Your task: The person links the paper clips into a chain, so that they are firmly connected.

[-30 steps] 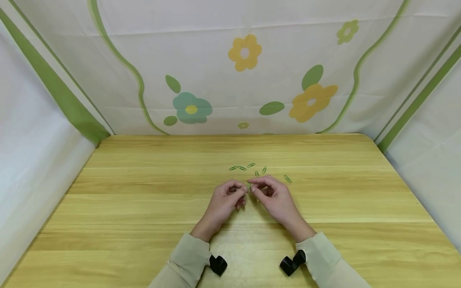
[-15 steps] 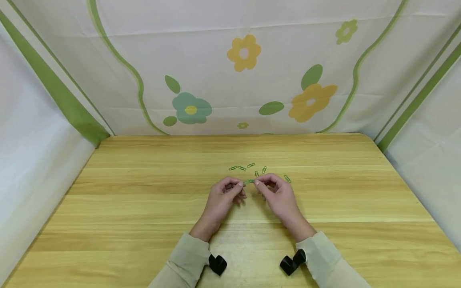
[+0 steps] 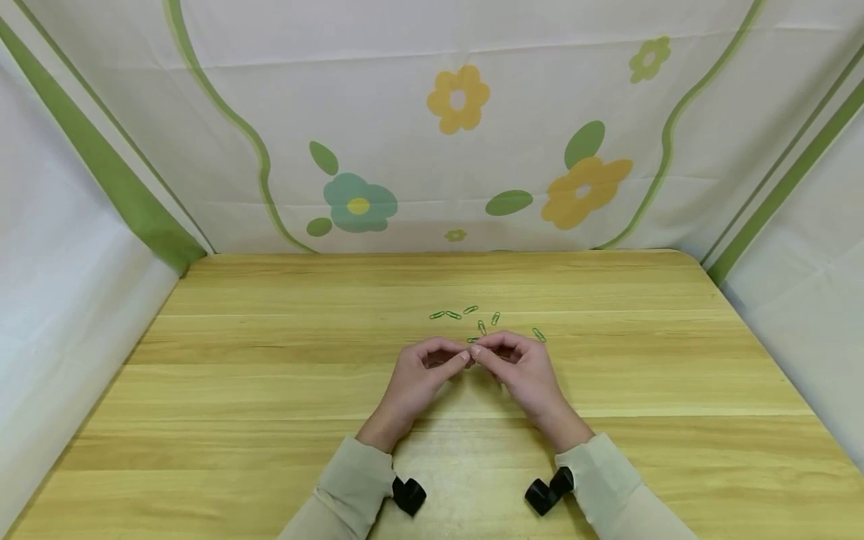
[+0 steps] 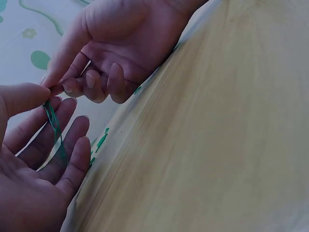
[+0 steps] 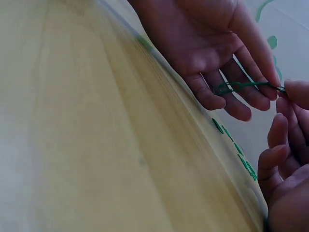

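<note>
In the head view my left hand (image 3: pixel 420 379) and my right hand (image 3: pixel 525 379) meet fingertip to fingertip above the table. A short chain of green paper clips (image 4: pixel 52 117) hangs from the left thumb and forefinger, in front of the other, spread fingers. The right wrist view shows the same chain (image 5: pixel 236 86) running to where both hands pinch. There my right thumb and forefinger pinch a green paper clip (image 5: pixel 280 89), mostly covered by the fingertips. How the clips join at that spot is hidden.
Several loose green paper clips, one a paper clip (image 3: pixel 454 316), lie on the wooden table (image 3: pixel 270 360) just beyond the hands. Another paper clip (image 3: pixel 538 335) lies to the right. A white flowered cloth (image 3: pixel 405 135) stands behind the table. Each cuff carries a small black device (image 3: pixel 409 496).
The hands moved slightly apart and forward, then came back together, so their fingertips now meet. The loose paper clips on the table have stayed in place.
</note>
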The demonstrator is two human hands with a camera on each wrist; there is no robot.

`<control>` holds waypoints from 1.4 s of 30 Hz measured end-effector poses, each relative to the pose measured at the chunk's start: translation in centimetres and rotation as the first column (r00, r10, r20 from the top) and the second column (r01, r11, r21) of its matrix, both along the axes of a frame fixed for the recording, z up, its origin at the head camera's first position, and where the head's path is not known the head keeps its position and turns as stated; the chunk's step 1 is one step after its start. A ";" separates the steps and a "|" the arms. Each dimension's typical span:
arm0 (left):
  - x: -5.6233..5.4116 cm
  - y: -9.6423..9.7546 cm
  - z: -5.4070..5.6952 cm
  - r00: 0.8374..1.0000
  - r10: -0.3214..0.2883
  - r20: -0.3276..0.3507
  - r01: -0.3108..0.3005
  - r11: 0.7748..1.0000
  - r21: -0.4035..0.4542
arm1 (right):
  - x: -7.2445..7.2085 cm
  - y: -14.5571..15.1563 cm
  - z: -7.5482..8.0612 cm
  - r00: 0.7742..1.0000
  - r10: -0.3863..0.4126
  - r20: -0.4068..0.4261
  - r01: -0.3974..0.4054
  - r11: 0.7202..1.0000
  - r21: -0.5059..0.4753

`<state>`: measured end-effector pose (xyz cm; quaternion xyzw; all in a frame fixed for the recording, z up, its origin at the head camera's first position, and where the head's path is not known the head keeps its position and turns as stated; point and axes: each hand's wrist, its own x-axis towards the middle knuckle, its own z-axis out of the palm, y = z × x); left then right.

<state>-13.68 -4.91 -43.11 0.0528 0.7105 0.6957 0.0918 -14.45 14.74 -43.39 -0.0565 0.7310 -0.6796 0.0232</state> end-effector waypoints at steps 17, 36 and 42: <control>-0.3 -0.3 -0.2 0.999 0.043 0.022 -0.045 0.991 0.128 | -2.4 7.8 0.4 0.889 -0.457 -0.021 0.419 0.796 0.437; -0.4 -0.4 -0.1 0.996 0.082 0.036 -0.086 0.985 0.147 | -2.4 7.5 0.7 0.979 -0.191 -0.074 0.187 0.686 0.703; -0.3 -0.4 -0.2 0.998 0.062 0.030 -0.066 0.988 0.142 | -2.5 7.5 0.3 0.974 -0.225 -0.007 0.186 0.786 0.590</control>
